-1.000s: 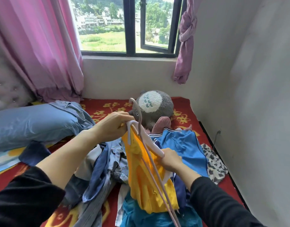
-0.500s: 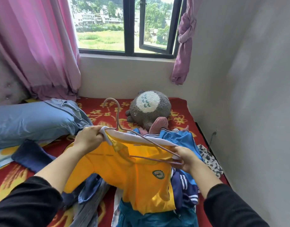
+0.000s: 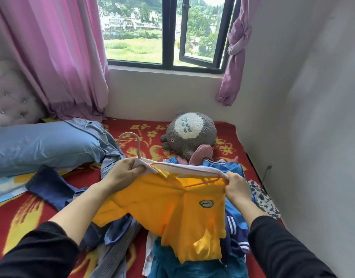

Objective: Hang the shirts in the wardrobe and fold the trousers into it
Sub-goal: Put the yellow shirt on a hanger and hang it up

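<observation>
A yellow shirt point(image 3: 178, 209) with a green round badge hangs spread on a pale pink hanger point(image 3: 136, 145), held up above the bed. My left hand point(image 3: 122, 173) grips the hanger's left shoulder together with the shirt. My right hand point(image 3: 235, 187) pinches the shirt's right shoulder at the hanger's other end. Under the shirt lies a heap of clothes: a blue sports jacket point(image 3: 230, 169), dark blue striped trousers point(image 3: 235, 231), grey-blue jeans point(image 3: 112, 255) and a teal garment point(image 3: 192, 267). No wardrobe shows in this view.
A grey plush toy point(image 3: 190, 137) sits at the back of the red flowered bedspread point(image 3: 16, 215). A blue pillow point(image 3: 40, 145) lies left, with denim point(image 3: 104, 141) draped on it. White wall point(image 3: 313, 137) close on the right; window point(image 3: 164, 31) and pink curtains point(image 3: 58, 53) ahead.
The hanger has turned from edge-on to broadside, so the yellow shirt now hangs spread open. My hands moved apart to its two shoulders, and the view tilted up slightly.
</observation>
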`<state>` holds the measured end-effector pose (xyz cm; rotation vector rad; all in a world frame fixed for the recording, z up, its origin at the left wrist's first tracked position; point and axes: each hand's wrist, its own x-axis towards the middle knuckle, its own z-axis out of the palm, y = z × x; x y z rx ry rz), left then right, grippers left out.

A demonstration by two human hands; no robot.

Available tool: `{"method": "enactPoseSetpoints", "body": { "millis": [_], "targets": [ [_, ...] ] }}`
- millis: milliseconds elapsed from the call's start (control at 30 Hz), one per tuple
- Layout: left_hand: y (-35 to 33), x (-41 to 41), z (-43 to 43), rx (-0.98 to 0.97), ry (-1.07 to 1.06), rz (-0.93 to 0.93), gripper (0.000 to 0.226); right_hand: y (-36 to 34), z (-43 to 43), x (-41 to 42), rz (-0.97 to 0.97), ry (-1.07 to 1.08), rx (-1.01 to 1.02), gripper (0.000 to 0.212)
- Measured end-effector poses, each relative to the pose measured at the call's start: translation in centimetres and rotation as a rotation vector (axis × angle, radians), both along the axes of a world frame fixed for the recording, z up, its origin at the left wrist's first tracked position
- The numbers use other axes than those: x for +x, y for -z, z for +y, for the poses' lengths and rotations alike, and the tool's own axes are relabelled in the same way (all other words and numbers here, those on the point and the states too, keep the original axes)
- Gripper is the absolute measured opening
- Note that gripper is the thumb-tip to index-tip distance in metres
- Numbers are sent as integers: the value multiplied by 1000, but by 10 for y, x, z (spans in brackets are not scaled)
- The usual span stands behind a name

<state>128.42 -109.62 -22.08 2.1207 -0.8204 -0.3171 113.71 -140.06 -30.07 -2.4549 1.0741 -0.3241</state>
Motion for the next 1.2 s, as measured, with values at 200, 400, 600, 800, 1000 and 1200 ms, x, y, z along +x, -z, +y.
{"method": "enactPoseSetpoints", "body": {
  "millis": [200,400,600,800,1000,1200],
  "targets": [
    [-2,-10,13,151,-83,-158,33,-24,5,13,-175,145,302,18],
    [-18,-20,14,35,-77,-202,42,-71,56,31,-371,-184,452,17],
    [-55,-42,23,-90,-158,-299,48,-136,117,28,-411,-682,552,13],
    [-96,-78,67,-250,-261,-290,22,-166,140,26,-299,-805,-125,3],
    [-122,-131,149,-253,-510,-369,37,-201,176,15,-615,-850,-32,38],
    [-117,-213,238,-182,-853,-463,44,-226,267,-23,-600,-1093,102,22]
  ]
}}
